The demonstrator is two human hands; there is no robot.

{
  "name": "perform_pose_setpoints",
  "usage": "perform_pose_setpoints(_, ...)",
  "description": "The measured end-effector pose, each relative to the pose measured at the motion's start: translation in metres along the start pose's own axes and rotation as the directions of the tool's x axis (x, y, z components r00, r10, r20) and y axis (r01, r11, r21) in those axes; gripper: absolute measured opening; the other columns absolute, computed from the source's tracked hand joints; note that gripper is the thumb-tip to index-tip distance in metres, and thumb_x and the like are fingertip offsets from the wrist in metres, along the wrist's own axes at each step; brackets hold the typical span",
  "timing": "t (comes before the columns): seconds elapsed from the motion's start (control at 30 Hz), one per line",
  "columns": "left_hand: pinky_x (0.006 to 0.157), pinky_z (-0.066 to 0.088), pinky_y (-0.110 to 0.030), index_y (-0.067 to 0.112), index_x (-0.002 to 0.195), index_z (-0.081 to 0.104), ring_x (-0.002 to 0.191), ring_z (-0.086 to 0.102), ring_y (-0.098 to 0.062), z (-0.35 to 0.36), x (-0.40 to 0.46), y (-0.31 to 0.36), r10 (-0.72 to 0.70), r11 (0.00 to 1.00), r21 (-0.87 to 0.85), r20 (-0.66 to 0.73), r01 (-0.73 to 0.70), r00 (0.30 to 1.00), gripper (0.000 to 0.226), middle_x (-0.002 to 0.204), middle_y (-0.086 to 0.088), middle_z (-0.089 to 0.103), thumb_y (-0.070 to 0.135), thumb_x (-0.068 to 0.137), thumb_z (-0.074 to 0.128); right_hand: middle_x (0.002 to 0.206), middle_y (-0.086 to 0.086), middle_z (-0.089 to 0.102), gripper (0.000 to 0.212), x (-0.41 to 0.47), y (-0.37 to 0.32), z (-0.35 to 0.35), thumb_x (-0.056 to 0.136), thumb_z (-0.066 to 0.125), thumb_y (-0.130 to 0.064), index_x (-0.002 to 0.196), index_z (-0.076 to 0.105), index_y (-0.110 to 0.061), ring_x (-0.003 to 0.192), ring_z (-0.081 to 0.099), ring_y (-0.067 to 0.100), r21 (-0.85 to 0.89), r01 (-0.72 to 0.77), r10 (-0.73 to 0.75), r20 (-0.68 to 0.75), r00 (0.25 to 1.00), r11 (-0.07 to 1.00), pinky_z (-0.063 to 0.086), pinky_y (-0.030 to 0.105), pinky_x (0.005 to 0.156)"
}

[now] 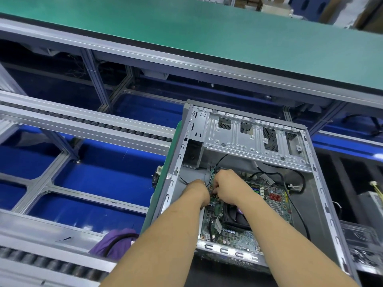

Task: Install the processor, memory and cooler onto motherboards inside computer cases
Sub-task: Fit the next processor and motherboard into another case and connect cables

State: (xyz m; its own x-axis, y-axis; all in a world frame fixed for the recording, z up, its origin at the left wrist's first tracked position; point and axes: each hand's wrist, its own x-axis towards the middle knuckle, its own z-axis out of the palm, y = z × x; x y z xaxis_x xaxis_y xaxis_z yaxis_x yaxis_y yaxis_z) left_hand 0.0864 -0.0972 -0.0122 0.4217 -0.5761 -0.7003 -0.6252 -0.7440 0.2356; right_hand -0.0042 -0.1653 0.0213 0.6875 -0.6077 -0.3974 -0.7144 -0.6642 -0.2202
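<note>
Both hands meet at board's far-left edge inside case [323, 183]. Left hand [196, 193], right hand [226, 187] pinch something small, unclear what. Cooler [238, 216] just behind right wrist.

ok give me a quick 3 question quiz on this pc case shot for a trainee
1. True or false: the cooler already sits on the motherboard.
2. Where are both hands working? A) at the drive cage B) at the board's far-left corner C) on the green conveyor belt
3. Fill in: the left hand and right hand are inside the computer ____.

Key: 1 true; 2 B; 3 case
</note>
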Motion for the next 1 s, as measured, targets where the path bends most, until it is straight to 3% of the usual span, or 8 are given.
perform_pose_setpoints(0.13, 0.075, 0.05, -0.031, 0.006, 0.115, 0.054, 0.101, 0.062, -0.027, -0.001, 0.002, -0.003, 0.002, 0.999, -0.042, 0.005, -0.002, 1.0, 0.023, 0.113, -0.012, 0.059, 0.007, 0.091, 0.056, 0.093, 0.024, 0.072, 0.011, 0.003, 0.0, -0.001, 0.088, 0.062, 0.006, 0.093, 0.072, 0.007, 0.084, 0.069, 0.036, 0.02, 0.018, -0.019, 0.018, 1.0, 1.0, 0.059, 0.047, 0.075)
perform_pose_setpoints(0.23, 0.077, 0.051, -0.033, 0.01, 0.101, 0.05, 0.104, 0.063, -0.028, -0.002, 0.001, -0.004, -0.022, 0.997, -0.079, 0.001, 0.022, 1.0, 0.013, 0.116, -0.012, 0.06, 0.01, 0.091, 0.058, 0.093, 0.026, 0.072, 0.011, 0.001, -0.002, 0.0, 0.088, 0.062, 0.005, 0.093, 0.071, 0.009, 0.076, 0.065, 0.034, 0.024, 0.034, -0.034, 0.031, 0.999, 0.999, 0.058, 0.046, 0.073)
perform_pose_setpoints(0.43, 0.073, 0.048, -0.034, 0.011, 0.103, 0.05, 0.089, 0.054, -0.027, -0.001, 0.0, -0.008, -0.068, 0.997, -0.027, 0.013, 0.068, 0.998, 0.029, 0.106, -0.01, 0.056, 0.032, 0.093, 0.067, 0.097, 0.024, 0.073, 0.014, 0.0, -0.003, 0.002, 0.088, 0.062, 0.005, 0.097, 0.073, 0.007, 0.089, 0.07, 0.035, -0.009, 0.051, -0.051, 0.036, 0.998, 0.999, 0.06, 0.048, 0.079)
perform_pose_setpoints(0.6, 0.08, 0.049, -0.035, 0.009, 0.12, 0.058, 0.104, 0.06, -0.026, -0.002, -0.006, -0.008, -0.084, 0.995, 0.06, 0.067, 0.08, 0.994, 0.035, 0.103, -0.008, 0.055, 0.036, 0.097, 0.061, 0.092, 0.018, 0.072, 0.009, -0.001, -0.001, 0.001, 0.092, 0.067, -0.002, 0.091, 0.074, 0.002, 0.087, 0.068, 0.031, -0.001, 0.065, -0.065, 0.023, 0.998, 0.998, 0.058, 0.04, 0.074)
perform_pose_setpoints(0.77, 0.076, 0.042, -0.037, 0.014, 0.135, 0.051, 0.111, 0.056, -0.025, -0.008, -0.018, -0.005, -0.114, 0.984, 0.151, 0.118, 0.096, 0.986, 0.042, 0.124, -0.006, 0.056, 0.04, 0.102, 0.05, 0.085, 0.011, 0.072, 0.01, -0.001, 0.0, 0.0, 0.095, 0.069, -0.007, 0.093, 0.079, -0.006, 0.073, 0.061, 0.021, 0.036, 0.061, -0.062, 0.024, 0.998, 0.997, 0.046, 0.027, 0.068)
perform_pose_setpoints(0.9, 0.076, 0.039, -0.038, 0.018, 0.142, 0.046, 0.122, 0.054, -0.025, -0.012, -0.027, -0.003, -0.111, 0.973, 0.218, 0.131, 0.081, 0.985, 0.045, 0.135, -0.004, 0.054, 0.044, 0.105, 0.043, 0.073, 0.004, 0.062, 0.009, 0.001, -0.003, 0.002, 0.095, 0.069, -0.007, 0.09, 0.076, -0.005, 0.061, 0.054, 0.016, -0.027, 0.063, -0.062, 0.036, 0.997, 0.998, 0.047, 0.029, 0.064)
perform_pose_setpoints(1.0, 0.078, 0.038, -0.038, 0.019, 0.139, 0.049, 0.122, 0.053, -0.025, -0.014, -0.031, -0.002, -0.116, 0.97, 0.23, 0.156, 0.079, 0.981, 0.042, 0.135, -0.004, 0.054, 0.041, 0.105, 0.043, 0.08, 0.011, 0.068, 0.01, -0.001, -0.005, 0.004, 0.094, 0.067, -0.006, 0.089, 0.073, -0.001, 0.071, 0.064, 0.025, -0.084, 0.067, -0.066, 0.021, 0.998, 0.994, 0.057, 0.038, 0.068)
